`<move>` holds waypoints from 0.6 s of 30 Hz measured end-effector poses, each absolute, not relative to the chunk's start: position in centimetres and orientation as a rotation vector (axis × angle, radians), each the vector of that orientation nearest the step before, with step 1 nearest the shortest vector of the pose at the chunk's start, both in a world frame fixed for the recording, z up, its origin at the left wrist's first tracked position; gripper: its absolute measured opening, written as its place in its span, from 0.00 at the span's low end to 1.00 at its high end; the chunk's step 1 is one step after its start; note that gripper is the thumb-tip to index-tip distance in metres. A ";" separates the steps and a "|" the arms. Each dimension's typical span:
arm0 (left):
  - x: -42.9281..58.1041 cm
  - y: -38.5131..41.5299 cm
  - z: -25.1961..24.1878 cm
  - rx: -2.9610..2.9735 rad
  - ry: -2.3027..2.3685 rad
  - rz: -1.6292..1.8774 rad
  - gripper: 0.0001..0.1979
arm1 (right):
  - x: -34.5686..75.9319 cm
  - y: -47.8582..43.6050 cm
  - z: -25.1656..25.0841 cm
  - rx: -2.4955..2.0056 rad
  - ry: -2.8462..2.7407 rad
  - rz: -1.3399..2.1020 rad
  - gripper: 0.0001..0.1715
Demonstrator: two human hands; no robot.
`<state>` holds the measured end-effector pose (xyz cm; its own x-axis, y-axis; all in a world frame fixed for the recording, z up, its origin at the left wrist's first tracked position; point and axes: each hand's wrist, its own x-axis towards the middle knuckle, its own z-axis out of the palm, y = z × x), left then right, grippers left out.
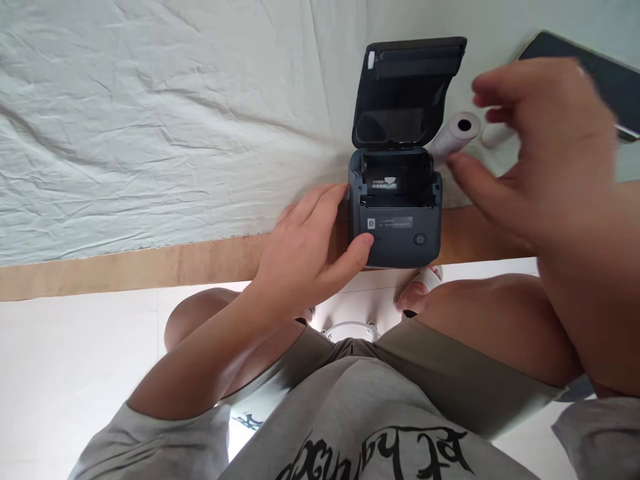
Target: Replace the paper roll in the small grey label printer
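Observation:
A dark blue-grey portable label printer [395, 230] stands at the table's near edge, its black lid [405, 93] raised and its paper bay [397, 177] exposed, with no roll inside. My left hand [313, 243] steadies the printer from the left, fingers against its side and thumb on its top face. Just right of the lid lies a white paper roll [453, 137], its dark core hole facing me. Over that roll hovers my right hand [540, 147], slightly blurred, thumb and fingers apart; whether the thumb touches the roll I cannot tell.
Behind my right hand lies a dark phone-like slab [595, 83], partly covered. Another white object [497, 135] shows beside my fingers, mostly hidden. A wrinkled pale cloth [175, 120] covers the table up to a bare wooden edge [150, 263]. My legs are below that edge.

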<state>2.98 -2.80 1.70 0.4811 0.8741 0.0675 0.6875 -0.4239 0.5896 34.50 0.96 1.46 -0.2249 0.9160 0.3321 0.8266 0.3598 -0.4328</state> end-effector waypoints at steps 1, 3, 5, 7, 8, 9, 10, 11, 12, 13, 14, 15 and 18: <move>3.0 -2.8 1.7 2.241 1.290 0.504 0.33 | 34.3 1.4 0.9 -1.501 -2.156 0.205 0.35; 3.0 -2.9 1.6 2.246 1.288 0.499 0.33 | 34.4 2.0 0.0 -1.537 -2.183 0.232 0.36; 3.0 -2.9 1.6 2.256 1.281 0.510 0.33 | 34.9 2.4 -0.5 -1.574 -2.135 0.291 0.33; 3.0 -3.0 1.5 2.269 1.270 0.524 0.34 | 35.4 2.3 -0.5 -1.556 -2.109 0.349 0.30; 2.9 -3.0 1.5 2.273 1.269 0.531 0.34 | 35.6 2.2 -0.3 -1.529 -2.122 0.377 0.30; 2.9 -3.0 1.5 2.276 1.269 0.535 0.34 | 35.7 2.1 -0.1 -1.497 -2.148 0.399 0.31; 2.9 -3.0 1.5 2.277 1.271 0.537 0.34 | 35.9 1.9 0.0 -1.464 -2.180 0.411 0.32; 2.9 -3.0 1.5 2.276 1.275 0.538 0.34 | 36.0 1.8 0.1 -1.436 -2.214 0.410 0.34; 3.0 -3.0 1.5 2.276 1.279 0.539 0.33 | 36.1 1.8 0.1 -1.409 -2.244 0.402 0.36; 3.0 -3.0 1.5 2.277 1.280 0.539 0.33 | 36.2 1.7 0.1 -1.386 -2.267 0.393 0.37; 3.1 -3.0 1.5 2.278 1.280 0.539 0.33 | 36.3 1.7 0.1 -1.361 -2.285 0.391 0.37; 3.1 -3.0 1.5 2.281 1.278 0.539 0.33 | 36.3 1.8 0.0 -1.339 -2.293 0.389 0.37; 3.2 -2.9 1.5 2.279 1.280 0.535 0.33 | 36.5 2.0 -0.4 -1.322 -2.286 0.403 0.36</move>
<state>3.18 -2.88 1.54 0.4887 0.8661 0.1048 0.6831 -0.4546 0.5716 36.47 2.03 -0.35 -0.4282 0.8693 0.2468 0.7327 0.4938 -0.4682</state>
